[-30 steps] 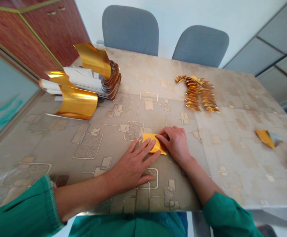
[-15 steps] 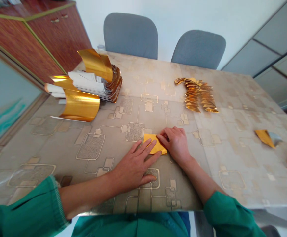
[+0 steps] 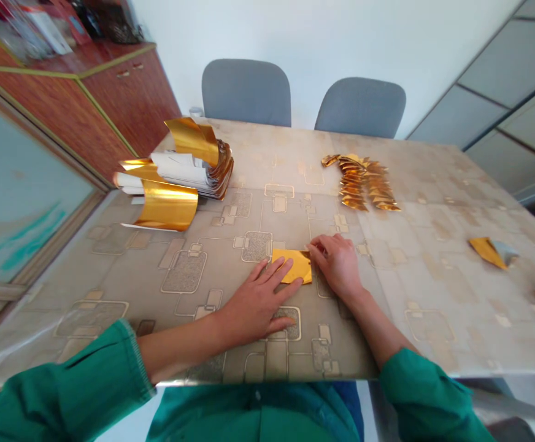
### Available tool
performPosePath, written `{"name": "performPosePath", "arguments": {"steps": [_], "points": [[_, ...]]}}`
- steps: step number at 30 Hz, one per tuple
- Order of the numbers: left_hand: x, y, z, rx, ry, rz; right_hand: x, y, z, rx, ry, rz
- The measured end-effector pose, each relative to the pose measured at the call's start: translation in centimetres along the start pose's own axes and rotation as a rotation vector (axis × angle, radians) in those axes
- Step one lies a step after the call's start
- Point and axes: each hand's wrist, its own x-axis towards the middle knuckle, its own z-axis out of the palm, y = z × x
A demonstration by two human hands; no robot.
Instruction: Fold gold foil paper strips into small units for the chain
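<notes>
A small folded sheet of gold paper (image 3: 299, 265) lies on the table in front of me. My left hand (image 3: 258, 304) rests flat with its fingers spread, the fingertips pressing on the left and lower part of the sheet. At the paper's upper right corner, my right hand (image 3: 336, 261) is closed in a pinch. Thumb and forefinger meet at that corner, and the curled fingers hide part of it.
On the patterned tablecloth (image 3: 230, 252), a stack of curled gold and white sheets (image 3: 170, 205) sits at the back left. Two rows of folded gold pieces (image 3: 369, 184) lie at the back right. A gold scrap (image 3: 489, 252) is far right. Two grey chairs (image 3: 246, 92) stand behind.
My right hand has slid from the sheet's top face to its right edge, uncovering more gold. My left hand stays pressed on the paper. The view has tilted up a little.
</notes>
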Motion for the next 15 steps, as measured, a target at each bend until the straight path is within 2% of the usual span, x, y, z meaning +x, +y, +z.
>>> {"name": "performPosePath", "arguments": {"steps": [2,4,6,10,15], "points": [[0.0,0.0,0.1,0.004,0.008,0.002,-1.3,-0.9,-0.8,0.053,0.054,-0.032],[0.0,0.0,0.1,0.008,0.011,0.004,-3.0,-2.2,-1.3,0.091,0.023,-0.128],[0.0,0.0,0.1,0.012,0.008,0.004,-4.8,-3.3,-1.2,0.074,-0.066,-0.196],[0.1,0.1,0.1,0.018,0.009,-0.002,-7.0,-4.2,-0.6,-0.014,-0.075,-0.155],[0.0,0.0,0.1,0.006,0.016,-0.003,-7.4,-4.0,-0.7,-0.028,-0.085,-0.109]]}}
